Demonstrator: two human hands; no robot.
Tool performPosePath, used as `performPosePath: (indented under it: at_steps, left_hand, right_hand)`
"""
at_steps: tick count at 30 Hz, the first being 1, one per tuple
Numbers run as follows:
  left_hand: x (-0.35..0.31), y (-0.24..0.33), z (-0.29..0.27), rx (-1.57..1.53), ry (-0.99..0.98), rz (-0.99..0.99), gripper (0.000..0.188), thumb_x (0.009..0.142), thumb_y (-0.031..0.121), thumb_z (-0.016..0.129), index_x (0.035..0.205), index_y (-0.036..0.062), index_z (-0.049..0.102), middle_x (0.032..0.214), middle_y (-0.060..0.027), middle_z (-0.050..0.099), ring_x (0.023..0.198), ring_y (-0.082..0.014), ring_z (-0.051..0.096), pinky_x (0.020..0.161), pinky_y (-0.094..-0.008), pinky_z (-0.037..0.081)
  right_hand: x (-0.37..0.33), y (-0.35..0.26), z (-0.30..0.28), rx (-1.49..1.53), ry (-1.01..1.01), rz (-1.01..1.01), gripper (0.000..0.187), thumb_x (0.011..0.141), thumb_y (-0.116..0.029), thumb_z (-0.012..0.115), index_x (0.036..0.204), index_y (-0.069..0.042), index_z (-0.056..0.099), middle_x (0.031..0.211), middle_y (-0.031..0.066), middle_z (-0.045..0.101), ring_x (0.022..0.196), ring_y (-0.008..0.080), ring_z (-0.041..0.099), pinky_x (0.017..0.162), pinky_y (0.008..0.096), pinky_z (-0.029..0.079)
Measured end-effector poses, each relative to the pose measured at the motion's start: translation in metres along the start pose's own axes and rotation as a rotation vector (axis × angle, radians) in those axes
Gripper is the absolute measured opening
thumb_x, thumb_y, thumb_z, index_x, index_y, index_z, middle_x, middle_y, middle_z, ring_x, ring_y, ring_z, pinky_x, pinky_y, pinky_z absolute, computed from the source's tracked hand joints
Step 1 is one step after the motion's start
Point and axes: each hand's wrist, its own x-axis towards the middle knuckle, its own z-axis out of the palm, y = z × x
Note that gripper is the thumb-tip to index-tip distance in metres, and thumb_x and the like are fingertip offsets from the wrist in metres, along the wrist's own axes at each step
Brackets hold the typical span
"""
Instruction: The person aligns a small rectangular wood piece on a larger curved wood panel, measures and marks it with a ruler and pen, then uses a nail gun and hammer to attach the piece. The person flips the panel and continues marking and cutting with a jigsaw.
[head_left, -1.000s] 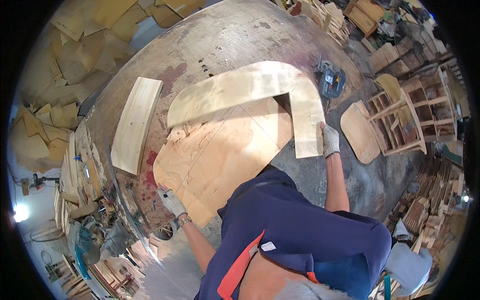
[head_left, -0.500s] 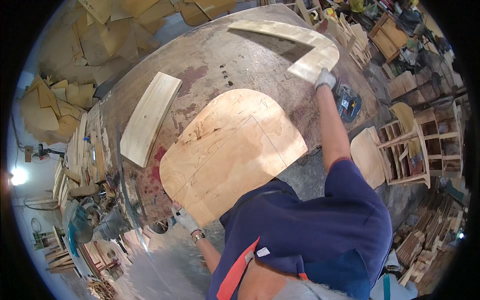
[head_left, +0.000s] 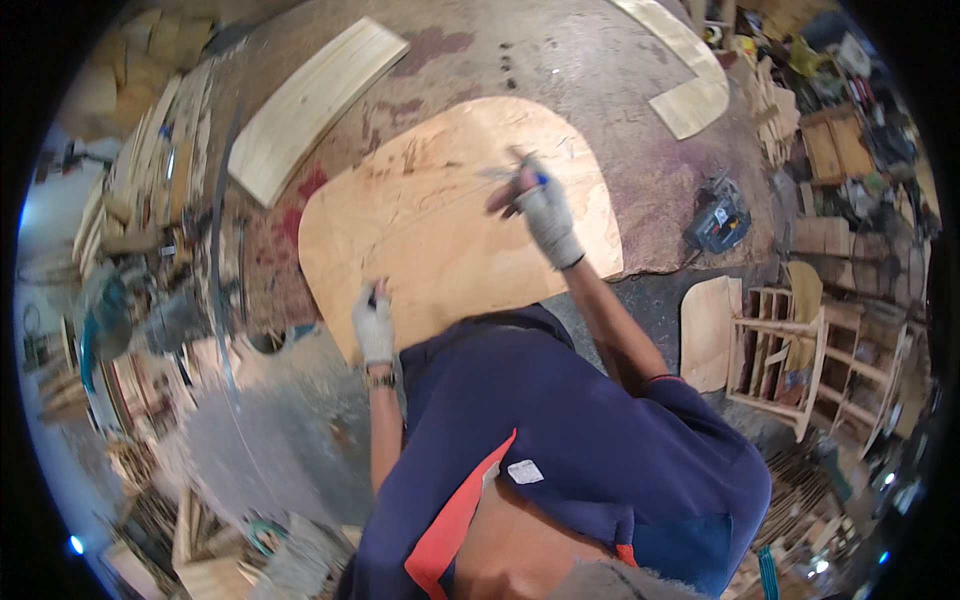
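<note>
Plywood board [head_left: 440, 225] beneath left hand [head_left: 373, 322], fingers [head_left: 380, 288] curled, and right hand [head_left: 546, 212], fingers half-curled, blurred; can't tell grip.

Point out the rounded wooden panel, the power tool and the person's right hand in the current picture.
Rounded wooden panel [head_left: 445, 228]: head view, bare middle of its upper face.
Power tool [head_left: 720, 224]: head view, middle of its body.
Right hand [head_left: 548, 215]: head view, back of the glove.

right grip [head_left: 545, 212] blurred, angled board [head_left: 697, 98] cut off; teal tool [head_left: 98, 315] smeared
</note>
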Motion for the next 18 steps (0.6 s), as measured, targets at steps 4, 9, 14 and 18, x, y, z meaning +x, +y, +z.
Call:
performPosePath:
  at_steps: [4,9,14,18]
  left_hand:
    - [0.01,0.055,0.015,0.197,-0.169,0.201,0.023,0.1,0.027,0.061,0.107,0.0063,0.067,0.073,-0.0117,0.061,0.066,-0.0227,0.06,0.063,-0.0377,0.047]
    - [0.01,0.093,0.018,0.263,-0.2,0.283,0.021,0.096,0.027,0.063,0.107,0.0103,0.066,0.077,-0.017,0.066,0.073,-0.0341,0.066,0.065,-0.0441,0.05]
    - [0.005,0.09,0.006,0.238,-0.178,0.334,0.02,0.097,0.03,0.063,0.106,0.0125,0.065,0.079,-0.0168,0.069,0.078,-0.0363,0.069,0.067,-0.0463,0.052]
    - [-0.001,0.081,0.0,0.292,-0.203,0.355,0.015,0.097,0.026,0.063,0.104,0.0129,0.063,0.078,-0.0184,0.068,0.079,-0.0374,0.07,0.066,-0.0483,0.052]
  right_hand:
    - [-0.044,-0.013,0.072,-0.178,-0.181,0.03,0.047,0.108,-0.038,0.048,0.116,0.005,0.065,0.079,0.0096,0.069,0.071,0.0147,0.068,0.065,0.0273,0.053]
    - [-0.057,-0.029,0.104,-0.088,-0.09,0.039,0.041,0.108,-0.034,0.05,0.099,0.003,0.064,0.076,0.0097,0.068,0.068,0.0152,0.065,0.064,0.0277,0.052]
    - [-0.061,-0.032,0.116,-0.168,-0.033,-0.003,0.041,0.107,-0.036,0.051,0.095,0.001,0.064,0.075,0.0088,0.067,0.068,0.0145,0.065,0.063,0.0279,0.052]
    - [-0.065,-0.033,0.123,-0.379,-0.178,0.003,0.04,0.108,-0.034,0.05,0.096,0.002,0.065,0.076,0.0088,0.067,0.067,0.0138,0.064,0.062,0.0277,0.051]
